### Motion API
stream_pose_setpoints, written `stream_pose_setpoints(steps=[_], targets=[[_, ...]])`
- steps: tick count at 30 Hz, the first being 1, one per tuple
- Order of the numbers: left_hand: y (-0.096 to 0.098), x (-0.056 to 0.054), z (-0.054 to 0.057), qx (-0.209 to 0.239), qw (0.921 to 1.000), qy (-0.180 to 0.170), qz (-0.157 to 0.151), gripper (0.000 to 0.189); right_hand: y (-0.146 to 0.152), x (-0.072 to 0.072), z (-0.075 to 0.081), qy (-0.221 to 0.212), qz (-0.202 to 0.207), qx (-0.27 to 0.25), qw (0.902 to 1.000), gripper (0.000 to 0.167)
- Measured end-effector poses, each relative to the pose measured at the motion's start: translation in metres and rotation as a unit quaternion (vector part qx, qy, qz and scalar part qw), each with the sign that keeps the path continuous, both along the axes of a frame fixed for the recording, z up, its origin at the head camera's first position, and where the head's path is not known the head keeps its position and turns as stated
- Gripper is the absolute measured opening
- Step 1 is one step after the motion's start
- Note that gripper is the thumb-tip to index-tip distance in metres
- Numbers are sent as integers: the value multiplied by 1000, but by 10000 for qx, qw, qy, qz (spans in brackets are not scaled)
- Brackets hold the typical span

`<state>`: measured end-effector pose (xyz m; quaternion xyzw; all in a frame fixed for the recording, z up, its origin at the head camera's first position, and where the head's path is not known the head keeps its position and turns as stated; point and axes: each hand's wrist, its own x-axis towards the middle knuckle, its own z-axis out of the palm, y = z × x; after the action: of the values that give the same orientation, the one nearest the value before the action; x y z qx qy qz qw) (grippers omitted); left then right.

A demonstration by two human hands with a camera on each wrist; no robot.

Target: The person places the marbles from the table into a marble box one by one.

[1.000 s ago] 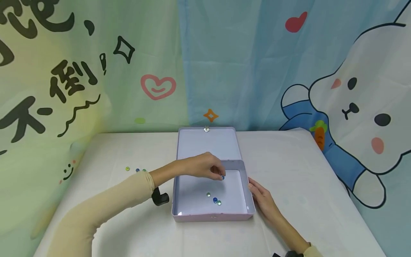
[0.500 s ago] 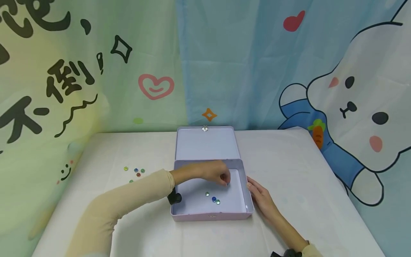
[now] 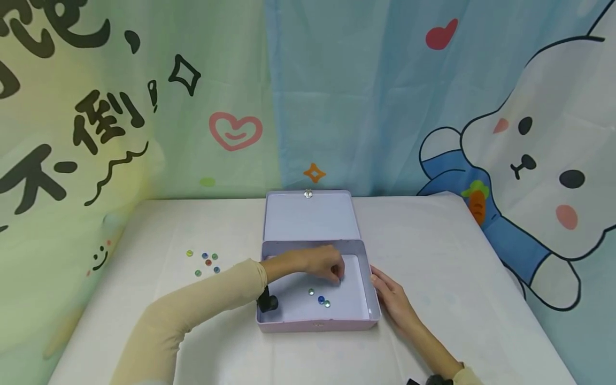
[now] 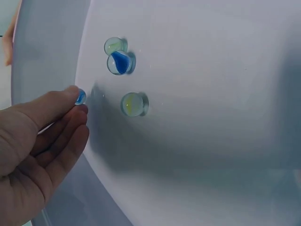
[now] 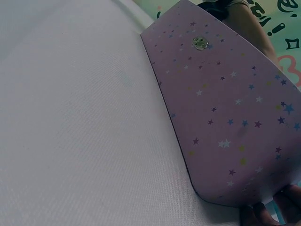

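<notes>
We see a blue-swirled marble inside the lilac box, right of its middle, pinched between the thumb and fingers of the left hand; whether it touches the floor, we cannot tell. On that floor, nearer us, lie a dark-blue marble close beside a green-tinted marble, and a yellow-streaked marble slightly apart to their left. We see the right hand resting relaxed fingers against the box's right outer wall, grasping nothing. The raised lid stands at the far side. Six loose marbles lie on the white bench to the left, and behind it hangs a printed curtain
</notes>
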<state>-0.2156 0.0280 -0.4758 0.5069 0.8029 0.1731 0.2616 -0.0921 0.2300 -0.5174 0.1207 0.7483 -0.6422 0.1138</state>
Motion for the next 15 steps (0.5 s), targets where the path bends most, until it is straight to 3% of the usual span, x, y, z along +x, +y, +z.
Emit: stream_pose_setpoints(steps=[15], targets=[[1,3,-3,-290,9994,63,201,9,-1,0,0,-19,44,64,10000,56]])
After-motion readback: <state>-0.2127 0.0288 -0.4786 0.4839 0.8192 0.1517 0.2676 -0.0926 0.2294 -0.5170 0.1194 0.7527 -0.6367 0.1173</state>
